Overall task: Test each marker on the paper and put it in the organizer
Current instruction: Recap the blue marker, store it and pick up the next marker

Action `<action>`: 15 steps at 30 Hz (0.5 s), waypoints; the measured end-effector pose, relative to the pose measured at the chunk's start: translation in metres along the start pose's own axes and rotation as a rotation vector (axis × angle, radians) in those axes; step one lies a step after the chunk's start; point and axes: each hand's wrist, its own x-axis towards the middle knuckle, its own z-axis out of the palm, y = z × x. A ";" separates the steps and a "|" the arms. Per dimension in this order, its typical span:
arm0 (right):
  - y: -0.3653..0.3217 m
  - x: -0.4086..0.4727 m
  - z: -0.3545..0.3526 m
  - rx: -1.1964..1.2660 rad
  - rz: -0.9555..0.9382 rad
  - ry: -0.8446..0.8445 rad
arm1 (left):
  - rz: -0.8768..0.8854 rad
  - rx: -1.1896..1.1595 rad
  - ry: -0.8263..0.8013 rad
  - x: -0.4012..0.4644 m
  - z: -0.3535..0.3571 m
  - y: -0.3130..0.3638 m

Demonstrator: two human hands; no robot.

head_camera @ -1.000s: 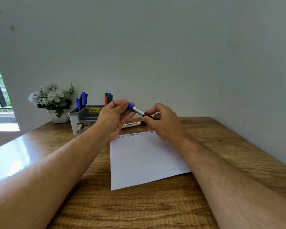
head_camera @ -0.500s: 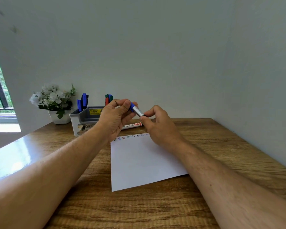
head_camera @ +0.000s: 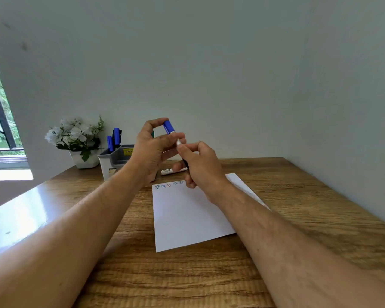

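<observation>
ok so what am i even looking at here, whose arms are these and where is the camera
There is no machine: these are a person's two bare arms, filmed by a wide-angle camera worn on the head, looking forward and down. The left hand pinches a blue marker cap, and the right hand grips the marker's white and black barrel. On the wooden table lies a white sheet of paper with small coloured test scribbles along its far edge. Behind it lies another white marker, and a grey plastic organizer holds blue markers beside a white pot of white flowers.
</observation>
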 end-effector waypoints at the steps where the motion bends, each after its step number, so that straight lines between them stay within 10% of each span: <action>1: 0.001 -0.001 0.003 -0.067 -0.015 0.016 | 0.037 0.051 0.031 -0.001 -0.003 0.001; 15: 0.021 0.001 0.008 -0.790 0.015 0.023 | 0.434 0.306 0.434 0.022 -0.056 0.022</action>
